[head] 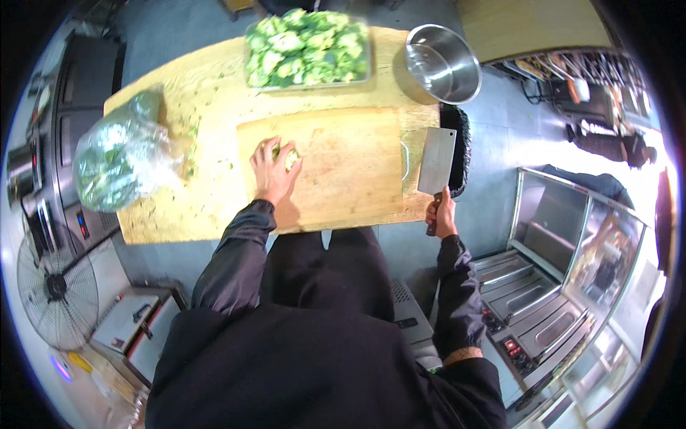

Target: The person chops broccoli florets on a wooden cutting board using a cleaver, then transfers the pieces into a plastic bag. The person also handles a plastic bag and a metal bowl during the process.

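Observation:
My left hand (275, 166) holds a small piece of broccoli (291, 158) over the left part of a wooden cutting board (343, 166); the fingers hide part of the piece. In my right hand (444, 214) is the dark handle of a cleaver (437, 161), its broad blade pointing away from me beyond the board's right side. Behind the board, cut broccoli florets (308, 48) are heaped in a clear rectangular container (311, 86). A clear plastic bag of broccoli (115, 161) lies on the table to the left.
A steel pot (444, 64) stands at the back right of the wooden table (209, 102). Below the cleaver, a bin with a black liner (464, 155) adjoins the table's right edge. Green scraps lie left of the board. A person (611, 146) is far off at the right.

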`<action>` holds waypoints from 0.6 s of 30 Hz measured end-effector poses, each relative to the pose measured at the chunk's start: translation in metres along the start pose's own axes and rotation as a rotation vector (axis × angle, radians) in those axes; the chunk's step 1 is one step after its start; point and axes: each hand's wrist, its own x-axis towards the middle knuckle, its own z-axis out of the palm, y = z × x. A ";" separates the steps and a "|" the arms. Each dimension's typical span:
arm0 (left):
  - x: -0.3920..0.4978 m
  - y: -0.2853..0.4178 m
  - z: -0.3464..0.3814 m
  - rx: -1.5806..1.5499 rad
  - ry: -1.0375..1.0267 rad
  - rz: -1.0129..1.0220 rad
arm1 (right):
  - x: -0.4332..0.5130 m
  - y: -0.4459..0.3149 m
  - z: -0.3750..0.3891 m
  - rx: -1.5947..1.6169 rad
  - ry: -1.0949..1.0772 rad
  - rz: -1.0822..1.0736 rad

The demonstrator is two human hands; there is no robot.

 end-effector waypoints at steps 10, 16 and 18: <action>0.000 0.007 -0.027 -0.152 -0.160 0.056 | -0.063 0.037 0.064 -0.856 0.211 -0.678; 0.004 0.013 -0.062 -0.291 0.033 0.005 | -0.076 0.054 0.157 -1.049 0.028 -0.854; 0.009 0.023 -0.077 -0.280 0.003 0.076 | -0.073 0.046 0.167 -1.129 0.049 -0.914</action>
